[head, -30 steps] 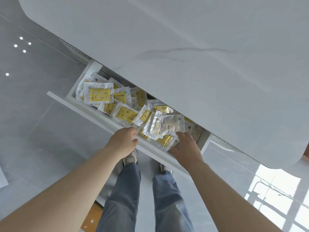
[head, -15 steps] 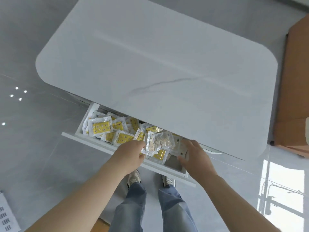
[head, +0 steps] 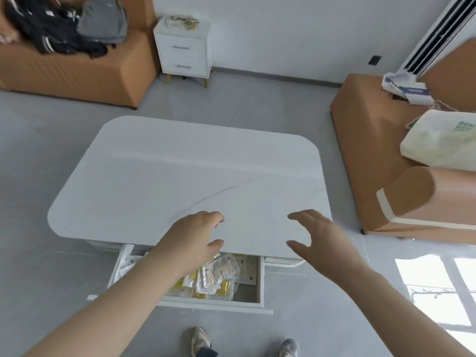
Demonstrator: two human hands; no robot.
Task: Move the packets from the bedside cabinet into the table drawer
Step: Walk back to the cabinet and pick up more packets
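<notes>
The table drawer (head: 260, 282) stands pulled out under the white marble-look table (head: 180, 171), holding several clear and yellow packets (head: 219, 275). My left hand (head: 195, 238) hovers above the drawer's back edge, fingers loosely curled and holding nothing. My right hand (head: 319, 240) is raised over the table's near right corner, fingers spread and empty. The white bedside cabinet (head: 184, 51) stands far back against the wall, with more packets (head: 181, 21) on its top.
An orange sofa (head: 77, 65) with dark clothes and a grey bag sits at the back left. Another orange sofa (head: 386, 161) with a cream pillow (head: 443, 140) and papers stands on the right. Grey tiled floor lies between table and cabinet.
Both hands have lifted out of the drawer, leaving the packets inside. The view has risen from the drawer to take in the room and the bedside cabinet.
</notes>
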